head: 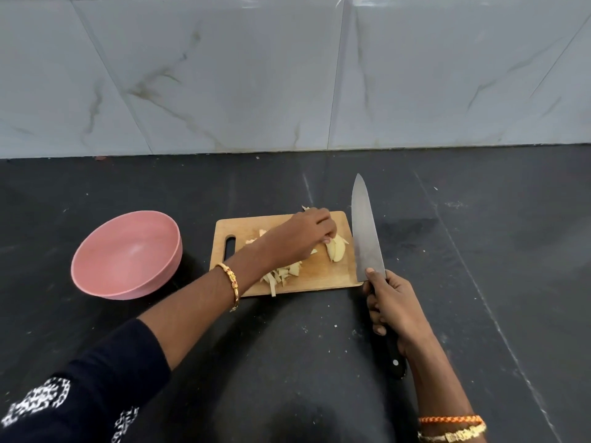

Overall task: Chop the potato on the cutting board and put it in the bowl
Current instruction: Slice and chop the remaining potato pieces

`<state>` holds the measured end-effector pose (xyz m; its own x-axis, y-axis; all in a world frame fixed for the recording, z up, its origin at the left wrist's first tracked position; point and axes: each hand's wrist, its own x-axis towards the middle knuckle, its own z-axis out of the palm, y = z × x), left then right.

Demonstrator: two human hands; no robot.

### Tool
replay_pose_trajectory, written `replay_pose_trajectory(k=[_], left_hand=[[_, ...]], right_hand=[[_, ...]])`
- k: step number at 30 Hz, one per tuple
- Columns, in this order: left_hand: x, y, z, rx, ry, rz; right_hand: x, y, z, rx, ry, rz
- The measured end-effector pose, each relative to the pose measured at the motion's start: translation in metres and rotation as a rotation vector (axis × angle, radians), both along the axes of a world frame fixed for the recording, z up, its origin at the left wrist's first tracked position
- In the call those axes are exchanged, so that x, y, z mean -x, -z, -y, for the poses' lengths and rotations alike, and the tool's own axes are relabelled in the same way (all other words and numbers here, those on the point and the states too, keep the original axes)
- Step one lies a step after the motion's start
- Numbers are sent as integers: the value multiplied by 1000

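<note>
Her left arm stretches across the cutting board [323, 276], the left hand [303, 235] curled, fingertips pinching potato slices [335, 249] near the board's right edge. The right hand [391, 306] grips the knife [366, 231] just right of them, blade pointing away; the pink bowl [128, 254] sits left of the board.

Dark counter [287, 346] with a bowl and a board on it.
The counter is black stone, dotted with pale crumbs, and meets a marbled grey tile wall [256, 75] at 12 o'clock. A pink bowl [128, 254] sits at 9 o'clock from the wooden board [323, 276], near it but apart. The board lies flat at the middle, its handle slot toward the bowl, with cut potato [335, 249] on it.
</note>
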<state>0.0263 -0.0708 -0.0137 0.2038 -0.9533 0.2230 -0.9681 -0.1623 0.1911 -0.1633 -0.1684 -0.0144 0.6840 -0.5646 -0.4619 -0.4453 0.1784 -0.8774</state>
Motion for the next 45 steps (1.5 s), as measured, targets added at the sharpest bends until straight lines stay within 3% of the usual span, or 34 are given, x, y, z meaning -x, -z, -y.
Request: replay_pose_trajectory(k=[5,11,20,22,26,29,38,45], left_hand=[[0,5,5,38,135,121],[-2,-4,10,-47,141,5],[-6,-7,16,-214,140,-17],[-4,-4,13,-171,94,-65],[3,0,7,-96,-4,-179],[6,0,7,-71,-45,-213],[14,3,3,97,5,-167],[11,2,6,25,87,-242]], right_hand=[[-8,-1,-7,3,-18,19],[-13,-5,-6,-6,1,35],[-2,-6,6,-6,45,-14],[-1,-5,6,45,28,-61],[-2,-6,8,418,-118,-330],[-4,-10,9,562,-188,-418],[8,-11,1,607,-148,-370],[8,-3,-15,571,-183,-385]])
